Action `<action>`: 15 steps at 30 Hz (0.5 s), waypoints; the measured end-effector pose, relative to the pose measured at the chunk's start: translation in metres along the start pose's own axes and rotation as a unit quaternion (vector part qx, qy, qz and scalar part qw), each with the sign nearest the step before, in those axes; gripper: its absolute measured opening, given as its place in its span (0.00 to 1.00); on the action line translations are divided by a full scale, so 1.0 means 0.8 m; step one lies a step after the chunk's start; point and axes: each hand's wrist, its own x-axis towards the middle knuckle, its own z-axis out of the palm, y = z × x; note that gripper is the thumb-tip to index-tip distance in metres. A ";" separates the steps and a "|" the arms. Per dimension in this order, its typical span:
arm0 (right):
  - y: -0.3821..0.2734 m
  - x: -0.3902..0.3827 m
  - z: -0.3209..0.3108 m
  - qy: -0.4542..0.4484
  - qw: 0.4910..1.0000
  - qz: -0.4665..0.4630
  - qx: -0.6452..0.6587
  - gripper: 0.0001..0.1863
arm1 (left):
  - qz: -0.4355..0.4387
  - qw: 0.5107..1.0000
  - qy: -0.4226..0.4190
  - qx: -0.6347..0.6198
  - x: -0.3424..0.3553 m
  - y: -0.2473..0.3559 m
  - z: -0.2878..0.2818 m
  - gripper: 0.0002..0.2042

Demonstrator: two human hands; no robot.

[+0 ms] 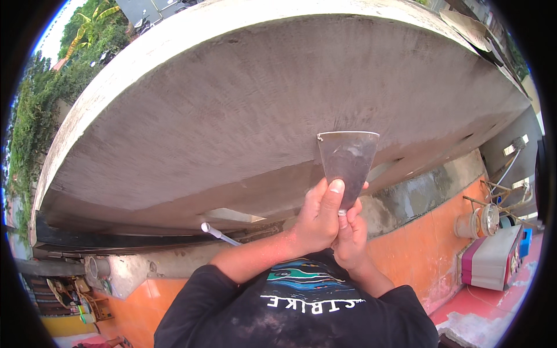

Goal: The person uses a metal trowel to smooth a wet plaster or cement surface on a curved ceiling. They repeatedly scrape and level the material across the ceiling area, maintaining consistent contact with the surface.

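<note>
A wide metal scraper (pixel 351 156) is upright in front of me, its flared blade against the backdrop of a grey, curved concrete underside (pixel 232 98); I cannot tell whether the edge touches it. My left hand (pixel 319 217) grips the scraper, its thumb lying on the lower part of the blade. My right hand (pixel 351 238) is closed around the handle just below, partly behind the left. The concrete shows streaky marks. A white pole (pixel 217 232) slants behind my left forearm.
Scaffold poles (pixel 510 200), buckets (pixel 467 226) and a white and purple box (pixel 487 261) stand at the right, by an orange wall (pixel 406 261). Chairs (pixel 67 293) and clutter are at the lower left. A sliver of someone's red clothing (pixel 98 344) may show there. Plants (pixel 52 104) grow beyond the slab's edge.
</note>
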 end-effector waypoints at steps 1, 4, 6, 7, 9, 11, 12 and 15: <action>0.004 -0.008 -0.003 -0.008 1.000 0.005 0.009 0.13 | -0.031 0.999 0.008 -0.010 -0.006 -0.010 0.003 0.24; 0.025 -0.033 -0.011 0.014 0.997 0.077 -0.004 0.14 | -0.094 0.994 0.043 -0.027 -0.024 -0.043 0.001 0.23; 0.034 -0.038 -0.014 0.017 0.997 0.079 -0.018 0.14 | -0.110 0.992 0.054 -0.029 -0.029 -0.056 -0.001 0.23; 0.037 -0.038 -0.013 0.012 0.996 0.082 -0.022 0.14 | -0.112 0.992 0.057 -0.021 -0.029 -0.056 -0.003 0.23; 0.034 -0.027 -0.010 0.004 0.998 0.052 -0.020 0.13 | -0.139 0.988 0.064 0.002 -0.022 -0.047 -0.004 0.23; 0.025 -0.009 -0.001 0.021 0.999 0.027 -0.007 0.12 | -0.028 0.999 0.041 0.010 -0.007 -0.025 -0.004 0.24; 0.017 -0.002 0.003 0.030 0.999 0.006 0.008 0.12 | 0.010 0.999 0.031 0.016 -0.002 -0.012 -0.003 0.24; 0.001 0.012 0.000 0.012 1.000 0.004 -0.018 0.11 | 0.057 0.998 0.011 0.040 0.008 0.008 -0.002 0.25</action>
